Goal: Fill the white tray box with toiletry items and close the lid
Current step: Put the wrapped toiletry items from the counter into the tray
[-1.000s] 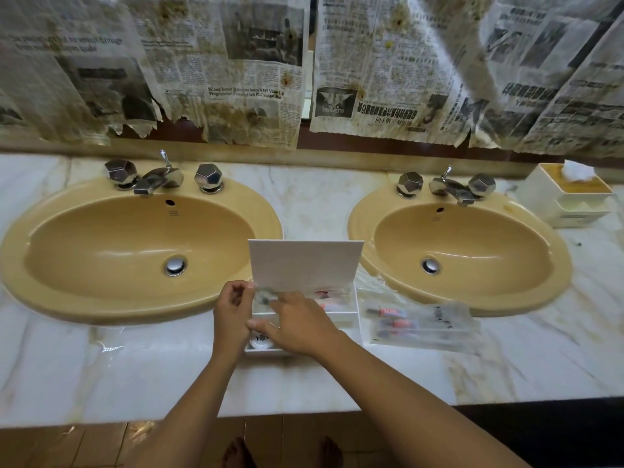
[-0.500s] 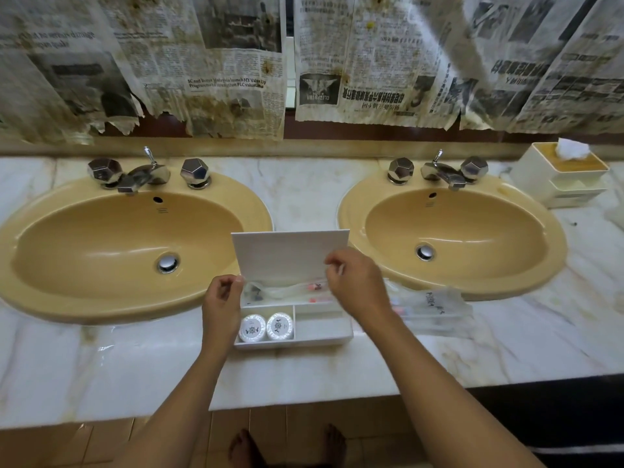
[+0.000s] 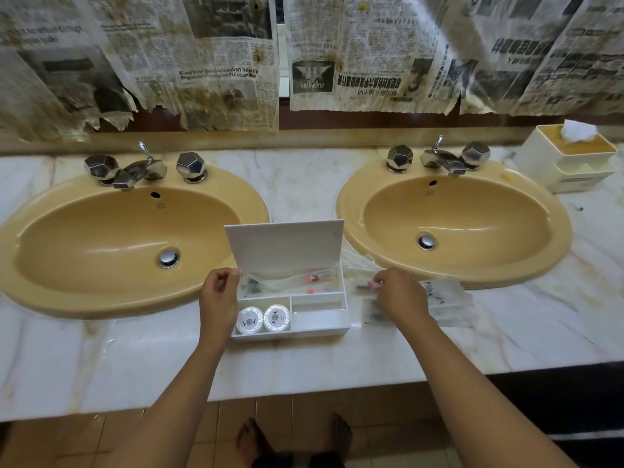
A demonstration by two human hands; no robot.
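Observation:
The white tray box (image 3: 345, 310) stands on the marble counter between the two sinks, its lid (image 3: 285, 249) upright at the back. A clear packet with a toothbrush (image 3: 297, 281) lies in the rear compartment. Two round white soaps (image 3: 262, 319) sit in the front left one; the front right compartment holds nothing I can see. My left hand (image 3: 218, 298) is at the box's left wall, fingers curled near the lid's lower corner. My right hand (image 3: 400, 298) is right of the box, pinching a clear toiletry packet (image 3: 369, 286) on a pile of packets (image 3: 445, 300).
Yellow sinks (image 3: 50, 295) (image 3: 560, 238) flank the box, each with chrome taps. A cream tissue holder (image 3: 570, 163) stands at the back right. Newspaper sheets cover the wall above. The counter's front edge runs just below the box; my bare feet show on the tiled floor.
My right hand left the box's rear compartment and moved right onto the packets beside it. The left hand stayed at the box's left side.

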